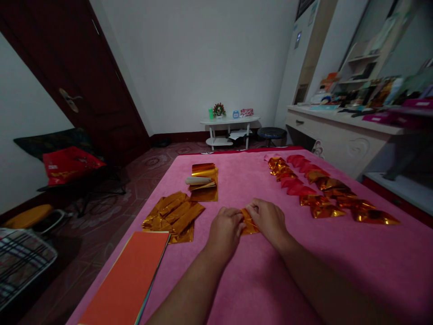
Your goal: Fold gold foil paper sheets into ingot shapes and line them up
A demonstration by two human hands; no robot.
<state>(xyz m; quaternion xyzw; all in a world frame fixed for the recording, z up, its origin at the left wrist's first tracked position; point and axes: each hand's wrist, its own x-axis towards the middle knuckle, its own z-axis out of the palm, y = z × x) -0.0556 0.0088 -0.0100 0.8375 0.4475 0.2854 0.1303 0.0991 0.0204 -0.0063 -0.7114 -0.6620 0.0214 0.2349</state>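
Observation:
Between my two hands lies a small sheet of gold foil paper [249,224] on the pink cloth. My left hand [226,228] grips its left edge with curled fingers. The fingers of my right hand [267,217] pinch the upper right edge, and they cover part of the sheet. To the left is a loose heap of creased gold foil sheets [172,212]. Beyond it stands a stack of gold foil paper [208,194] with a pale roll-shaped object [198,180] on top. Rows of folded gold and red foil pieces [326,211] lie at the right.
A pile of coloured paper with an orange top sheet [128,275] lies at the near left of the pink-covered table [237,180]. Past the far edge are a low white table [230,121] and a round stool [271,133]. A cluttered dresser [345,122] borders the right side.

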